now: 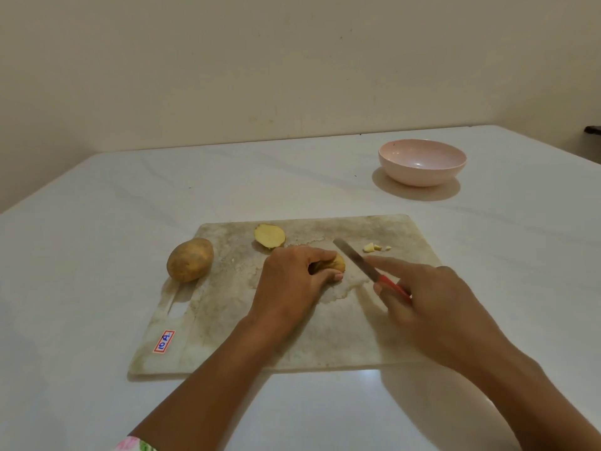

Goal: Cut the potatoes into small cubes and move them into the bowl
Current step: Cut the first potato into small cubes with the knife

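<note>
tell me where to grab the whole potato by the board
Grip the whole potato across its narrower middle, from above: it lies on its side at the board's left edge with nothing touching it, so both flanks look free.

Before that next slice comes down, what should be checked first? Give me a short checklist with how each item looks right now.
1. Left hand grips the potato piece: ok.
2. Right hand holds the knife by its red handle: ok.
3. Left hand clear of the blade: cannot tell, they sit very close.
4. Piece lies on the cutting board: ok.
5. Bowl upright and empty: ok.
6. Cut cubes moved into the bowl: not ok, they lie on the board.
</note>
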